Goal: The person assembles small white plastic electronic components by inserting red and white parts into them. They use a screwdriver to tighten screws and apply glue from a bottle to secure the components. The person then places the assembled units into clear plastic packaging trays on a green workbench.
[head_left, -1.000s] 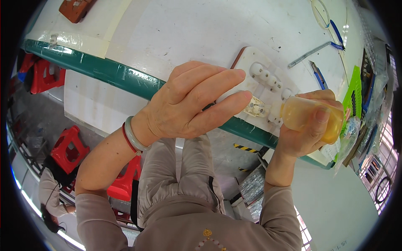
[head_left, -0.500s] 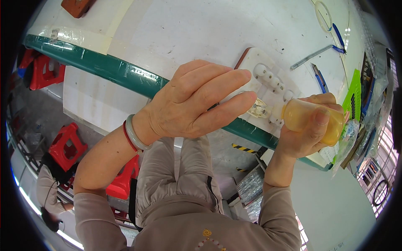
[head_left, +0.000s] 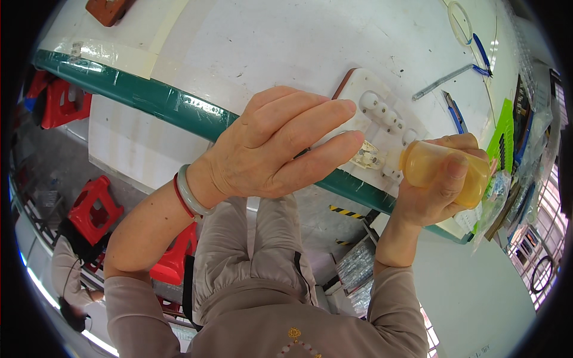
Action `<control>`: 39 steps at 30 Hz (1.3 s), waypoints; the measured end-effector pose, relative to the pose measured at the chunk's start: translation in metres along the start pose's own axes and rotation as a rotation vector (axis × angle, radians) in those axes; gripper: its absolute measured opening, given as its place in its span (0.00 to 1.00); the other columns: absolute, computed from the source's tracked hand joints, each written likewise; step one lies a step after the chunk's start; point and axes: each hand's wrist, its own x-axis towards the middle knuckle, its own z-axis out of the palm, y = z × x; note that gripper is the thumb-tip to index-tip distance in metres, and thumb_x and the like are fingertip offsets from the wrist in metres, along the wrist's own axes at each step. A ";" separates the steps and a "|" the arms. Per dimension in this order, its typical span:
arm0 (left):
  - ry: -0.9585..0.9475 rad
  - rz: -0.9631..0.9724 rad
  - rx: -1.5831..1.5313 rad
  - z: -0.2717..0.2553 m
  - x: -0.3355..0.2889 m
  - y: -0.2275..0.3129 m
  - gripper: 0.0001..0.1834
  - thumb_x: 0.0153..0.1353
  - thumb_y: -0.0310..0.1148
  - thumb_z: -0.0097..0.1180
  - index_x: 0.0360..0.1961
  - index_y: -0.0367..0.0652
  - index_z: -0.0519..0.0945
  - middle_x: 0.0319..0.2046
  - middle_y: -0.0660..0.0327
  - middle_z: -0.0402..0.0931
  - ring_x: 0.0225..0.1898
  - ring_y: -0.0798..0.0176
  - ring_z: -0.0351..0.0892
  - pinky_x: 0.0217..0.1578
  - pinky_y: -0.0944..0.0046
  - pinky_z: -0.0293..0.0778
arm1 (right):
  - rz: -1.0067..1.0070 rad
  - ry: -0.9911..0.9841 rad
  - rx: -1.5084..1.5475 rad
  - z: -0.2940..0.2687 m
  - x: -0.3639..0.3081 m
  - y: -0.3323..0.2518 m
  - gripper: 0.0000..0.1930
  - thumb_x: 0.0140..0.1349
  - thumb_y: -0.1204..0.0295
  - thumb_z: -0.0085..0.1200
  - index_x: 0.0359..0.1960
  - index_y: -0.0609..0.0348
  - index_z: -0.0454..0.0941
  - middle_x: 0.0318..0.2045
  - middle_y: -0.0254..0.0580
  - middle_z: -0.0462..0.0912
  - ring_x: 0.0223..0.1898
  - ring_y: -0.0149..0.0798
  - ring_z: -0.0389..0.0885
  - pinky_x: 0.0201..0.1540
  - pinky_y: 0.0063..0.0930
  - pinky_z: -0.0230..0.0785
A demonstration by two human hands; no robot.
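My left hand is held over the table's front edge, its fingers bent forward with gaps between them. Its thumb and palm side are hidden, and a pale piece shows between the fingers. Just past the fingertips is a cream plastic part with metal bits; whether the hand grips it is unclear. A white holder block with rounded white pieces lies behind, on the table. At the right, my right hand wraps round a translucent bottle of yellowish material, tilted on its side with its narrower end toward the holder block.
The white table has a green front edge. Blue-handled pliers, a grey stick and a blue cutter lie at the right. A bright green sheet and plastic bags stand beyond. Red stools are on the floor at left.
Almost nothing differs. The view has shifted very slightly; both hands and the bottle keep the same pose.
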 end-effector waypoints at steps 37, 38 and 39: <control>-0.018 0.025 0.033 0.000 0.000 0.000 0.20 0.42 0.27 0.62 0.40 0.49 0.76 0.47 0.57 0.70 0.46 0.56 0.65 0.42 0.63 0.71 | 0.024 -0.054 -0.037 -0.003 0.003 0.006 0.16 0.55 0.62 0.57 0.24 0.60 0.66 0.18 0.44 0.76 0.20 0.31 0.71 0.23 0.21 0.61; -0.015 0.027 0.034 0.000 0.000 0.000 0.19 0.43 0.27 0.62 0.40 0.49 0.76 0.47 0.57 0.70 0.46 0.56 0.65 0.41 0.63 0.71 | 0.014 -0.055 -0.052 -0.003 0.003 0.006 0.16 0.55 0.62 0.56 0.24 0.60 0.66 0.19 0.44 0.76 0.20 0.31 0.71 0.23 0.21 0.61; -0.013 0.031 0.033 0.001 0.001 -0.001 0.19 0.43 0.27 0.62 0.39 0.49 0.76 0.47 0.57 0.70 0.46 0.56 0.65 0.41 0.63 0.71 | 0.004 -0.056 -0.069 -0.003 0.004 0.006 0.16 0.55 0.62 0.56 0.24 0.60 0.66 0.19 0.44 0.76 0.20 0.31 0.71 0.23 0.21 0.61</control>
